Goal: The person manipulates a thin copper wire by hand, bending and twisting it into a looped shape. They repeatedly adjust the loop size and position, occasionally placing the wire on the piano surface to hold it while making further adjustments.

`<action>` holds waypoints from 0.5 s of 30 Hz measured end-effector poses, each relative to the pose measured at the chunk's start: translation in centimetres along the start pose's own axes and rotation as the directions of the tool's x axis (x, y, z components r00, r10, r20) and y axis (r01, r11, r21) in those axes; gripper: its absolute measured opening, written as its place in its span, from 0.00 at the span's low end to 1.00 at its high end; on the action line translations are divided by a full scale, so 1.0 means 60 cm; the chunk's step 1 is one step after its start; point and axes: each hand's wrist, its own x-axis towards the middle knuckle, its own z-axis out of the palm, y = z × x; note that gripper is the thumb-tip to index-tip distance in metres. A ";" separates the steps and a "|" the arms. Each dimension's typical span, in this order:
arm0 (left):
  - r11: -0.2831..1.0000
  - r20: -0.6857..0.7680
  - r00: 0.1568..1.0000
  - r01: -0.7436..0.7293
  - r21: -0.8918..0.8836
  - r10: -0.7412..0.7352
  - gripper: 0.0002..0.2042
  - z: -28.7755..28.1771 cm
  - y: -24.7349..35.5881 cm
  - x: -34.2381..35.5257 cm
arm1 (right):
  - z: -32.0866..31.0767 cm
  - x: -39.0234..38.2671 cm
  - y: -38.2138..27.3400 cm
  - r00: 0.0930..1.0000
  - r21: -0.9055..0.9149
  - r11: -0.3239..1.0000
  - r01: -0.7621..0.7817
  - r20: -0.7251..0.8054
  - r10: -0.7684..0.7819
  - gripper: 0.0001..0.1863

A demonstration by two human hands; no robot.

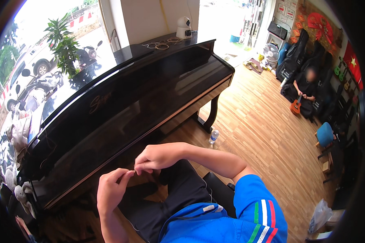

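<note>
Above my lap, my left hand (pixel 112 187) is closed in a pinch, thumb against the fingers. The fingertips of my right hand (pixel 157 156), also pinched together, meet it from the right. Anything held between them is too small to make out. Just beyond both hands stands a black upright piano (pixel 150 91), its glossy fallboard down over the keys. Neither hand touches the piano. My dark trousers (pixel 186 182) show below the hands, with a thin pale cord running over them.
A plastic water bottle (pixel 213 137) stands on the wooden floor (pixel 263 141) near the piano's right leg. A white camera (pixel 184 27) and coiled cables (pixel 160 45) sit on the piano top. At the far right a person (pixel 306 87) sits with a small orange ukulele (pixel 295 106) beside guitar bags.
</note>
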 end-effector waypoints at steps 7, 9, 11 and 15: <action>0.985 0.013 1.000 -0.013 -0.170 0.015 0.04 -0.023 0.006 -0.006 | -0.016 -0.006 0.028 0.944 0.459 0.889 0.010 0.288 -0.159 0.14; 0.973 -0.055 0.998 -0.027 -0.230 0.014 0.04 -0.018 0.001 -0.003 | -0.024 -0.011 0.040 0.939 0.571 0.821 0.006 0.279 -0.201 0.14; 0.955 -0.112 0.994 -0.029 -0.295 -0.004 0.06 -0.009 -0.011 0.003 | -0.023 -0.012 0.065 0.947 0.779 0.624 0.062 0.152 -0.283 0.14; 0.887 -0.159 0.979 0.040 -0.460 -0.127 0.09 0.023 -0.018 0.033 | -0.008 0.001 0.072 0.847 0.895 0.136 0.424 -0.339 -0.410 0.17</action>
